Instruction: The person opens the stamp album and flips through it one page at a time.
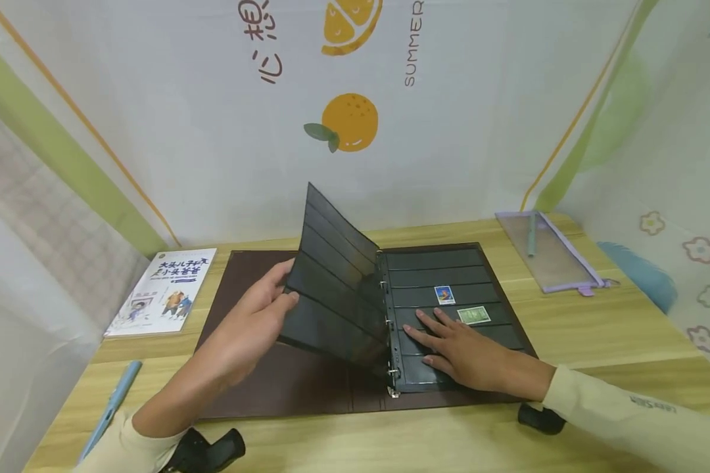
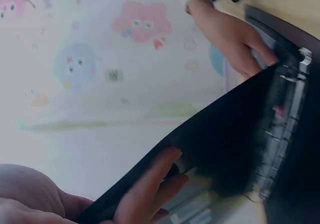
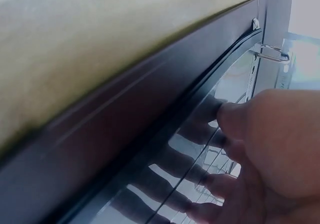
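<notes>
A dark stamp album point(image 1: 272, 387) with a ring binding lies spread on the table. My left hand point(image 1: 267, 309) pinches the outer edge of black album pages point(image 1: 337, 282), which stand tilted up over the left cover; in the left wrist view the thumb and fingers of this hand point(image 2: 145, 191) lie on either side of them. My right hand point(image 1: 467, 351) rests with fingers spread on the right-hand page point(image 1: 434, 261). Just beyond its fingers, a blue stamp point(image 1: 444, 295) and a green stamp point(image 1: 474, 316) sit in the page's strips. Metal rings point(image 3: 272, 53) show in the right wrist view.
A white booklet point(image 1: 164, 292) lies at the back left, and a blue pen point(image 1: 114, 404) near the left edge. At the back right is a mesh zip pouch point(image 1: 550, 256) with a grey-green pen point(image 1: 531, 235) at it. A printed cloth hangs behind the table.
</notes>
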The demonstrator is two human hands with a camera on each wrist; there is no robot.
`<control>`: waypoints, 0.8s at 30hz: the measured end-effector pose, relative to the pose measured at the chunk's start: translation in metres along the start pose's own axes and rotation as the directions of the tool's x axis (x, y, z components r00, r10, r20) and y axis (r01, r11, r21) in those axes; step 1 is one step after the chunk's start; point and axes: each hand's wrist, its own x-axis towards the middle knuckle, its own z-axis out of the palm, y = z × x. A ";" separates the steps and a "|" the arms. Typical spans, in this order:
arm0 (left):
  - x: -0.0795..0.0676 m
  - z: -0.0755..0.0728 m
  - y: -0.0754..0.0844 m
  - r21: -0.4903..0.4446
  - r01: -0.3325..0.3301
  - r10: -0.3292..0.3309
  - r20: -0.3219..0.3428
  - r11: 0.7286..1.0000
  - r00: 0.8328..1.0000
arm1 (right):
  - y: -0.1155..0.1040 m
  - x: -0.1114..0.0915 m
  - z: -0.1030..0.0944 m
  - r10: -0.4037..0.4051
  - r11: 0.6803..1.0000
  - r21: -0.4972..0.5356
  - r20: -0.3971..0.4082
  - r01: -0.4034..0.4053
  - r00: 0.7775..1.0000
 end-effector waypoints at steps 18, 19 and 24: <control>-0.006 -0.011 -0.125 0.704 0.170 0.016 -0.250 0.690 0.968 | 0.001 -0.004 0.002 0.001 1.000 0.025 0.019 -0.002 1.000; -0.006 -0.007 -0.128 0.747 0.142 0.065 -0.241 0.649 0.968 | 0.001 -0.004 0.001 0.001 1.000 0.022 0.019 -0.002 1.000; -0.003 0.015 -0.136 0.906 0.010 0.276 -0.139 0.423 0.951 | 0.002 -0.003 0.003 0.003 1.000 0.009 0.002 -0.003 1.000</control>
